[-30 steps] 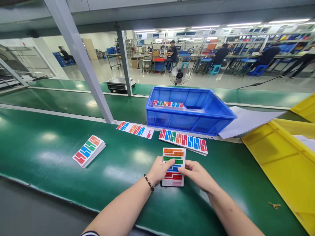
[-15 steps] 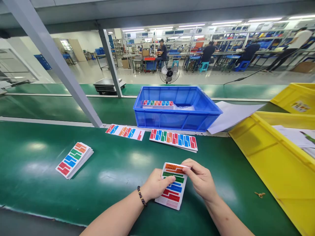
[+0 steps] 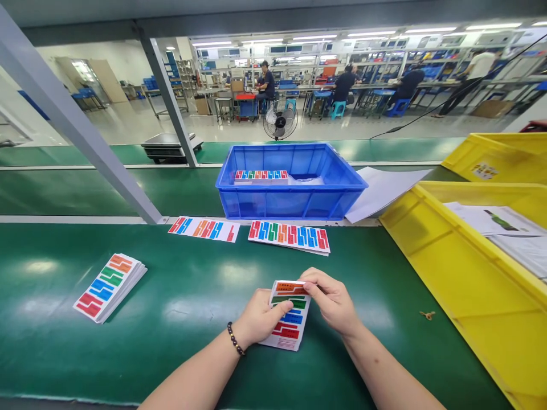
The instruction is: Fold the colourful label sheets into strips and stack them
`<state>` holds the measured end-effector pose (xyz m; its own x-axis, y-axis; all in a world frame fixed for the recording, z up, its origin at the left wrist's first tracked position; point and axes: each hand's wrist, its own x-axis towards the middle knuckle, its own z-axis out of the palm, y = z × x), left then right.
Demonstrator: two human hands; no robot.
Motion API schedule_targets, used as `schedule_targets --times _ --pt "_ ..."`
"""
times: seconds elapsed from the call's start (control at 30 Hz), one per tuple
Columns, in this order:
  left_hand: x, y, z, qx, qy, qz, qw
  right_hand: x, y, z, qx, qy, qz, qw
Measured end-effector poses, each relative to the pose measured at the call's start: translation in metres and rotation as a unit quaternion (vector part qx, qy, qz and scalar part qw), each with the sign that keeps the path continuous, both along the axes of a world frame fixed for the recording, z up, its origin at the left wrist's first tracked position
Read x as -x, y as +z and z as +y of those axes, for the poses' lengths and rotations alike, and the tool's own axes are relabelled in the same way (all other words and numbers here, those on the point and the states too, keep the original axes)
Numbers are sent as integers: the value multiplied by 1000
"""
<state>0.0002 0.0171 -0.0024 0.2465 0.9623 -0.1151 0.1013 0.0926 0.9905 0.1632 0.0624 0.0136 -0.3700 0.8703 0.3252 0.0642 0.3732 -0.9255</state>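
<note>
A small stack of printed label sheets [image 3: 290, 343] with orange, green, blue and red blocks is held above the green work surface. My left hand [image 3: 261, 315] grips it from the left, thumb lying across the front and fingers hidden behind. At the top right corner, my right hand [image 3: 331, 296] pinches the edge between thumb and fingers. Farther left lies a thicker stack of similar label sheets [image 3: 109, 286]. Beyond my hands are a partly blank label strip [image 3: 204, 229] and a full label strip pile [image 3: 289, 237].
A blue bin [image 3: 290, 202] with more label sheets [image 3: 261, 175] stands behind the strips. Yellow bins [image 3: 453, 285] take up the right side, one holding papers. A white sheet [image 3: 380, 191] leans between them. A tan rubber band [image 3: 427, 315] lies at right. A grey post [image 3: 98, 131] slants at left.
The camera view has shifted, so the scene sits slightly farther left. Both hands keep the same hold on the label stack, with little visible finger movement.
</note>
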Motion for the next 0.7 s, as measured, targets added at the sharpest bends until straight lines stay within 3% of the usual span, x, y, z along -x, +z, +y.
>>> schedule_targets --times 0.17,0.37,0.57,0.7 --pt "-2 1 -1 6 -8 -1 1000 0 -2 -4 -57 -41 1 998" --pt "-2 0 0 -30 -24 65 997 -4 5 -1 -70 30 -72 995" --pt "-4 -1 0 -34 -37 103 993 -1 4 -4 -116 -10 -89 989" --pt "-4 -1 0 -6 -32 110 993 -1 7 0 -105 42 -148 982"
